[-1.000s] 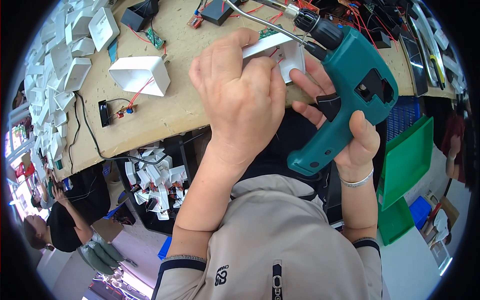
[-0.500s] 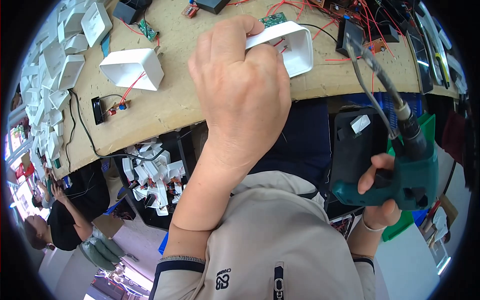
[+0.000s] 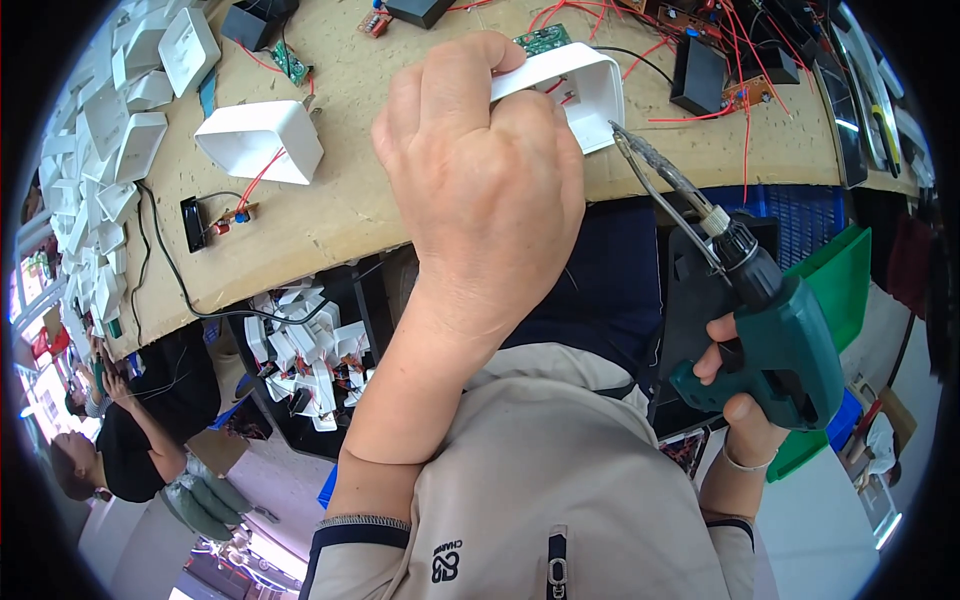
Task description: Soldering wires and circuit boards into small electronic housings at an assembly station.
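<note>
My left hand grips a white plastic housing by its near-left wall, tilted so the open side faces me. Red wire ends show inside it, and a green circuit board sits against its far side. My right hand is wrapped round the handle of a green soldering gun. The gun's tip and thin feed tube point up and left, ending close to the housing's lower right edge; whether they touch cannot be told. Another white housing with red wires running to a small board lies left of my left hand.
White housings pile up at the table's left edge. Black boxes, red wires and brown boards crowd the back right. Below the table stand a bin of wired white parts and a green tray. A person sits at far left.
My right hand has brought the soldering gun left, and its tip has swung down to the housing's lower right edge. My left hand and the housing have barely moved.
</note>
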{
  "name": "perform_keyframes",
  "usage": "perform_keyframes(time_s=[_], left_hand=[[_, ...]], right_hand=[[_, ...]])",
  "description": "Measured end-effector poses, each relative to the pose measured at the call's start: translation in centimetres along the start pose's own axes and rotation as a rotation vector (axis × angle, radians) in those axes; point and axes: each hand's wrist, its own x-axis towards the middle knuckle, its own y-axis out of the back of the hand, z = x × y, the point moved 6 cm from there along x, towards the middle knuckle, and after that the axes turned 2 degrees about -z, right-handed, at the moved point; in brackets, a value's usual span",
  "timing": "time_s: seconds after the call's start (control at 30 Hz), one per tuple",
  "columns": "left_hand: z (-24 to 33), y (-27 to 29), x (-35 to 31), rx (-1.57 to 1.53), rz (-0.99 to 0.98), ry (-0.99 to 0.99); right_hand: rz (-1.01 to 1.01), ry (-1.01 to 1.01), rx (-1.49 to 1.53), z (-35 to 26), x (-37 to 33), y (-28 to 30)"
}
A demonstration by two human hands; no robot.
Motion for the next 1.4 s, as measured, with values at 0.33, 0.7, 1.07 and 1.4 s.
perform_keyframes(time_s=[0.33,0.7,1.07,1.4], left_hand=[[0.0,0.1,0.1,-0.001,-0.016,-0.003],[-0.2,0.0,-0.1,0.005,-0.009,-0.012],[-0.2,-0.1,-0.1,0.005,0.0,-0.008],[-0.3,-0.2,-0.1,-0.002,-0.002,-0.004]], right_hand=[[-0.024,0.005,-0.05,-0.2,0.3,-0.4],[-0.009,-0.025,-0.083,-0.7,0.9,-1.6],[-0.025,-0.02,-0.097,-1.0,1.3,-2.0],[-0.019,-0.017,-0.12,-1.0,1.4,-2.0]])
